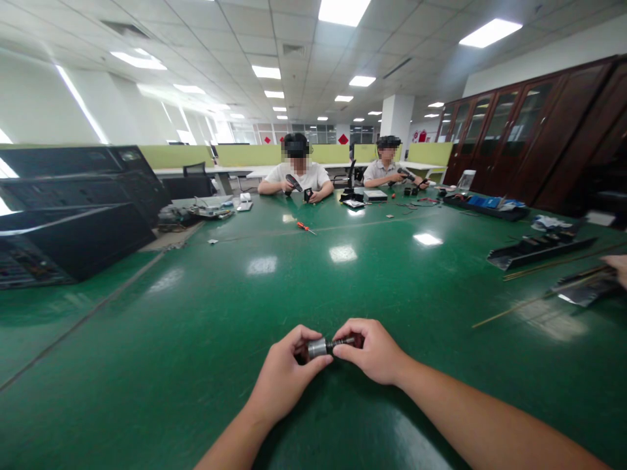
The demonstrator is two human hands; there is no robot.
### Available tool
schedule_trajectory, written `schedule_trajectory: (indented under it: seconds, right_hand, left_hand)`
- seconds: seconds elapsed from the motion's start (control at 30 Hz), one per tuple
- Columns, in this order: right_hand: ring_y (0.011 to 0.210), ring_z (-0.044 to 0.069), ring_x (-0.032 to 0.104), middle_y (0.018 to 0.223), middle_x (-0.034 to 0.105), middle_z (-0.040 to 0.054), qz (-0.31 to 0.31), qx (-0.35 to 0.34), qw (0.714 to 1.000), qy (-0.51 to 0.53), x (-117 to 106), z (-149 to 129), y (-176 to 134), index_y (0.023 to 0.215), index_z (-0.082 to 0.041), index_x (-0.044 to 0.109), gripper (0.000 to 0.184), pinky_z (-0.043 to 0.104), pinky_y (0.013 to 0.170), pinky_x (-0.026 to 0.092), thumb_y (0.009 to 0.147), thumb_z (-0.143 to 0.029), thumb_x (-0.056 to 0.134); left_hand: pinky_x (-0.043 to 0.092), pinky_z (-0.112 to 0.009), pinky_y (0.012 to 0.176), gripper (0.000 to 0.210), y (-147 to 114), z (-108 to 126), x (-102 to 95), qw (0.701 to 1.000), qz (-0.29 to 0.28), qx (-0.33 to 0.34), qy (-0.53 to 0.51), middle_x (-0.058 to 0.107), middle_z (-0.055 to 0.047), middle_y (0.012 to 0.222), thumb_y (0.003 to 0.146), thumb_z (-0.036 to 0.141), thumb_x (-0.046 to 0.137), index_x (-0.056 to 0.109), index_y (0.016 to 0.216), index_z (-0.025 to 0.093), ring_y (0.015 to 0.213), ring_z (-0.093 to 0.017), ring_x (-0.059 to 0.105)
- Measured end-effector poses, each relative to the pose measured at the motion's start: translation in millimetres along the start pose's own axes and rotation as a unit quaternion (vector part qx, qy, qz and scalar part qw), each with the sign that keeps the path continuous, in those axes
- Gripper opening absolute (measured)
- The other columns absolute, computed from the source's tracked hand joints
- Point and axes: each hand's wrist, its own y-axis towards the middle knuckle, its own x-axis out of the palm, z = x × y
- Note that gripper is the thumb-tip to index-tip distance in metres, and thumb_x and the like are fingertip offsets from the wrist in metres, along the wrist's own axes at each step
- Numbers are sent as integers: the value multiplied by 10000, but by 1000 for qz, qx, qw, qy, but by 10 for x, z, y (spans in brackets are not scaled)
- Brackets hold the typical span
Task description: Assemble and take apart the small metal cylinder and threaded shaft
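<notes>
Just above the green tabletop, near its front edge, I hold a small silver metal cylinder (pixel 317 348) with a dark, stepped shaft (pixel 344 341) sticking out to the right. My left hand (pixel 287 371) is closed around the cylinder, thumb below and fingers above and behind it. The thumb and fingertips of my right hand (pixel 371 349) pinch the shaft end. Part of the piece is hidden by my fingers, and its exact kind is too small to tell.
A red-handled screwdriver (pixel 305 227) lies mid-table. Black computer cases (pixel 93 241) stand at left. Thin rods (pixel 514 307) and a black tray (pixel 539 253) lie at right, near another person's hand (pixel 618 266). Two people (pixel 296 175) holding dark tools sit opposite.
</notes>
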Motion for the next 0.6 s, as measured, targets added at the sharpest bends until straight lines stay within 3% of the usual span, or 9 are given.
schedule_trajectory:
  seconds: [0.6]
  right_hand:
    - [630,133,579,717,671,5,8,10,1000,19,7,-11,-4,824,-160,724,99,231,585,425,733,-196,711]
  left_hand:
    - [480,-290,726,235,-2,1,-6,1000,1,-4,-2,678,-16,827,753,321,714,601,913,191,787,-195,642]
